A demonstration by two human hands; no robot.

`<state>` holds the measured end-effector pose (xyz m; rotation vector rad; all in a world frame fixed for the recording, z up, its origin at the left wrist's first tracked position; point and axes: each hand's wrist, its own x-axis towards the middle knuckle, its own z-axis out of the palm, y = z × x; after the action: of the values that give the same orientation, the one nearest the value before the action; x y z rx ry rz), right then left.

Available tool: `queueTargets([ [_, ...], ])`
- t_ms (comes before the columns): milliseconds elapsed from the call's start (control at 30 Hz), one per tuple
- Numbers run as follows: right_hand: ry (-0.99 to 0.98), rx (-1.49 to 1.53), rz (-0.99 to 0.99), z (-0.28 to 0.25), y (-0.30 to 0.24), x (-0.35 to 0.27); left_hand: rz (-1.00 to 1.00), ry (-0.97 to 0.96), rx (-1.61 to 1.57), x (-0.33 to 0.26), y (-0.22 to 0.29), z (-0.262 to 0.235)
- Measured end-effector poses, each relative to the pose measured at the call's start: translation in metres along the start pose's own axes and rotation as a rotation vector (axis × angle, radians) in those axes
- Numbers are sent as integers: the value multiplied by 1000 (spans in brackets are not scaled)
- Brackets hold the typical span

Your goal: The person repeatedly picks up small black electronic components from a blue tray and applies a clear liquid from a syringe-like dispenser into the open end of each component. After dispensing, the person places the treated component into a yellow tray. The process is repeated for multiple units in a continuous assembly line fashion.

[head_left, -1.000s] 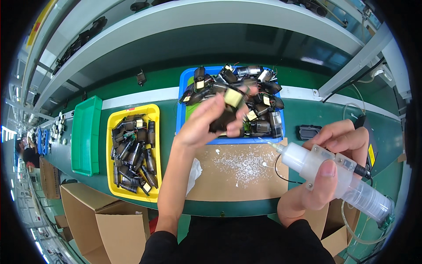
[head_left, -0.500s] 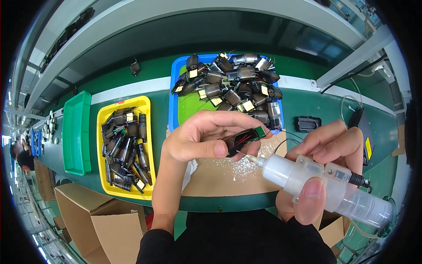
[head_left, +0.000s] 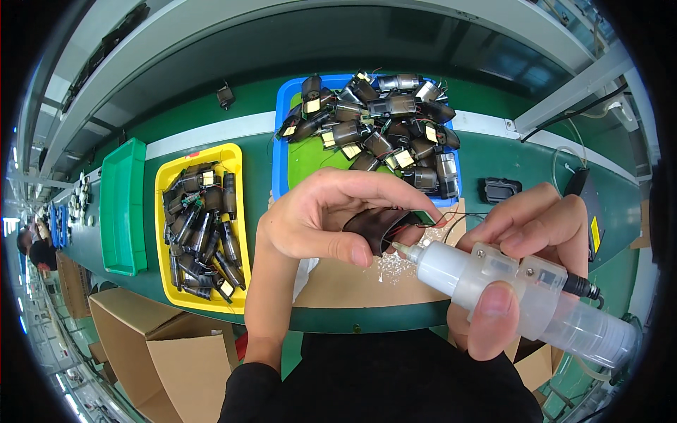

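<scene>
- My left hand [head_left: 317, 218] had its fingers closed around a small dark motor part [head_left: 377, 225], pinched between thumb and forefinger just above the brown pad [head_left: 338, 278] at the near edge of the surface [head_left: 536, 169].
- My right hand [head_left: 522, 268] was wrapped tight around the clear glue dispenser [head_left: 508, 296], thumb pressed on its barrel.
- The dispenser's long axis ran from lower right up to the left, with its nozzle tip just touching, or almost touching, the part's underside; I could not tell which.
- The part lay roughly crosswise, its thin red and black wires trailing off to the right.
- I judged the gluing of this piece only at its start: I could see no bead on it.
- The blue tray [head_left: 282, 134] at the far edge was heaped with parts, and the yellow tray [head_left: 161, 211] to its left held a good many too.
- The green tray [head_left: 123, 204] sat further left.
</scene>
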<state>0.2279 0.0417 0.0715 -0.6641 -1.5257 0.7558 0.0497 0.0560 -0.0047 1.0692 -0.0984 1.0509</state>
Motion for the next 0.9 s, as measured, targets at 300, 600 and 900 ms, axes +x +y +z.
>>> queueTargets([
  [300, -186, -2, -24, -9, 3, 3, -33, 71, 27, -2, 3, 5],
  [600, -411, -115, 56, -26, -9, 11, -68, 148, 92, -1, 4, 8],
  [900, -437, -132, 62, -27, -11, 12, -94, 221, 141, -1, 5, 13],
])
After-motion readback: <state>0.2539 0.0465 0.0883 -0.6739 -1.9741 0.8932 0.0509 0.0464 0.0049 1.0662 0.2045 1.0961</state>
